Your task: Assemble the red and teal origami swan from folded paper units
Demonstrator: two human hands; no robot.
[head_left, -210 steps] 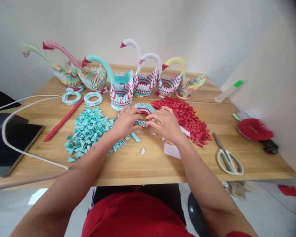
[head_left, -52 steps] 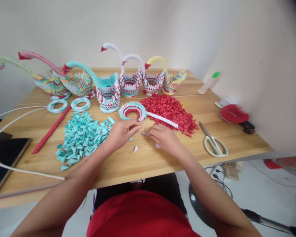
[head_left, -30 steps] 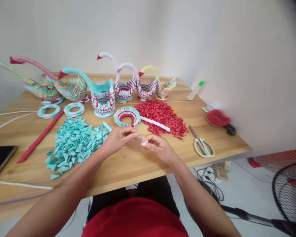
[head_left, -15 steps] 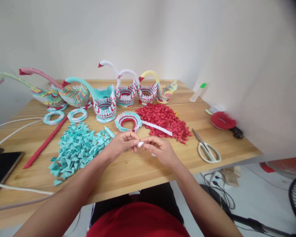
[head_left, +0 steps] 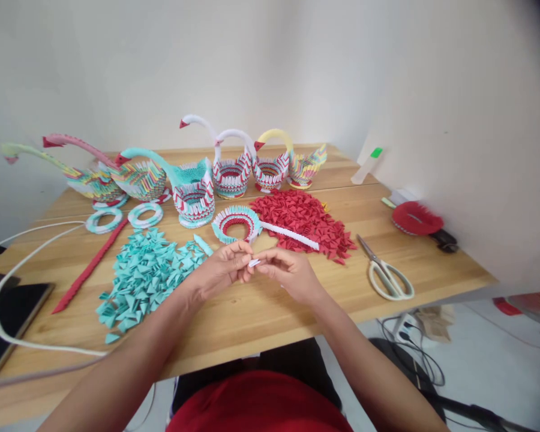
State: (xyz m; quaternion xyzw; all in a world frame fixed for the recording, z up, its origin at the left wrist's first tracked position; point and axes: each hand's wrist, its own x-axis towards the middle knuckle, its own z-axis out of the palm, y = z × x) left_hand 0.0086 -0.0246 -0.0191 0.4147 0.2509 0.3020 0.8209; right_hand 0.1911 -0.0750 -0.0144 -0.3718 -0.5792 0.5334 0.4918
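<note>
white folded paper piece (head_left: 254, 262) is pinched between the left hand (head_left: 222, 270) and right hand (head_left: 288, 273), both closed on it, just above the worktop (head_left: 261, 312), seemingly for fine control; teal pile (head_left: 148, 273) lies left, red pile (head_left: 308, 219) beyond, both in reach.

A small white paper piece (head_left: 254, 262), seemingly folded, sits pinched between left hand (head_left: 221, 273) and right hand (head_left: 288, 273).

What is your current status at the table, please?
Left hand and right hand both pinching a small white paper piece above the table. Half-built ring just beyond, untouched. Nothing between hands and ring.
</note>
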